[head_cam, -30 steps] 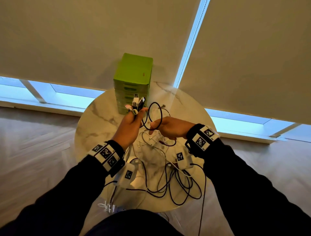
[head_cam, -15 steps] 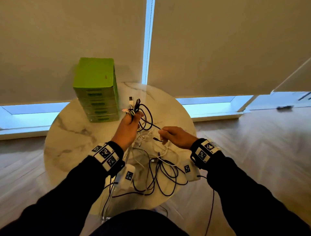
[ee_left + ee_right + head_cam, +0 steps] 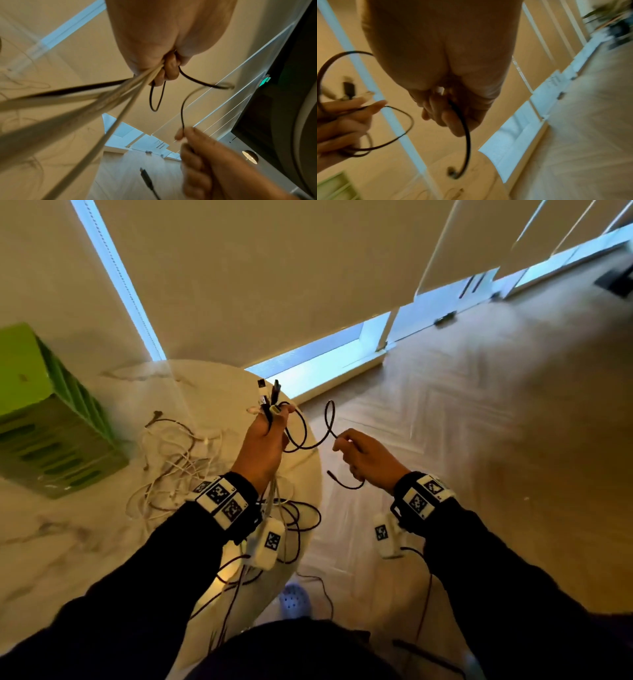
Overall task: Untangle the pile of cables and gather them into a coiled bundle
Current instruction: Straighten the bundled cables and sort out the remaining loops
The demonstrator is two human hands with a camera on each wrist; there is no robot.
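My left hand [image 3: 263,440] is raised above the right edge of the round marble table [image 3: 85,542] and grips a bunch of cable ends, with black and white plugs [image 3: 270,395] sticking up past the fingers. White and black cables [image 3: 96,94] run down from that fist. A thin black cable [image 3: 308,440] loops from the left hand across to my right hand [image 3: 363,457], which holds it over the floor. Its free plug end [image 3: 334,475] hangs below the right hand. A loose tangle of white and dark cables [image 3: 171,470] lies on the table.
A green drawer box [image 3: 44,419] stands on the table at the far left. More dark cables [image 3: 294,525] droop over the table's right edge toward the wooden floor [image 3: 479,422]. Blinds and a low window strip are behind.
The view has swung right. My right hand has pulled the black cable out away from the pile and off past the table edge; the left hand keeps holding its bunch of plugs.
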